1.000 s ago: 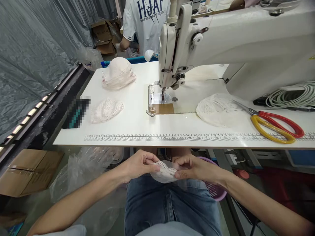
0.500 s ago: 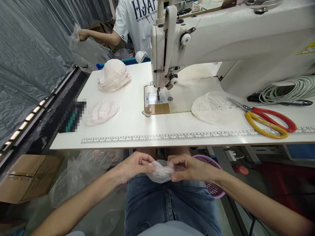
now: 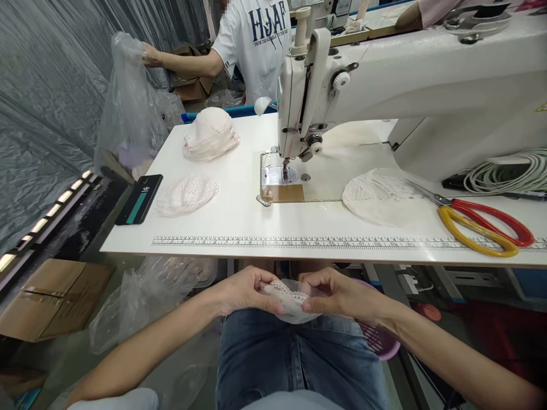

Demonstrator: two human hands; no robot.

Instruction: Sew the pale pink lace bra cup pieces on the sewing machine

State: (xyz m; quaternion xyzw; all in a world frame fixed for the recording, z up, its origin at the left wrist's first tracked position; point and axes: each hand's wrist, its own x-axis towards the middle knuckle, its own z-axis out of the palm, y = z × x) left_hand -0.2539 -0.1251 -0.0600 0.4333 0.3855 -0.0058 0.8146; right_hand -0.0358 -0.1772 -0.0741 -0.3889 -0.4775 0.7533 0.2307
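Above my lap, just below the table edge, a small white lace-trimmed fabric piece (image 3: 293, 304) is stretched between both hands. My left hand (image 3: 252, 291) pinches its left end between thumb and fingers. At the right end, my right hand (image 3: 329, 291) is closed on the sheer part the same way. A similar white lace piece (image 3: 188, 195) lies on the table at the left, with a stack of pale fabric cups (image 3: 211, 134) behind it. Another flat white lace piece (image 3: 380, 196) rests right of the sewing machine's needle area.
The sewing machine (image 3: 294, 108) stands on the white table (image 3: 239, 222). Red-and-yellow scissors (image 3: 482, 225) lie at the right, a phone (image 3: 139, 199) at the left edge. A purple basket (image 3: 380, 340) sits below. Across the table, a person's hand (image 3: 151, 55) holds a plastic bag (image 3: 128, 102).
The view has shifted slightly left. My hands still hold the lace piece, its lace edge now turned a little. The other person's plastic bag has been lifted and hangs open lengthwise.
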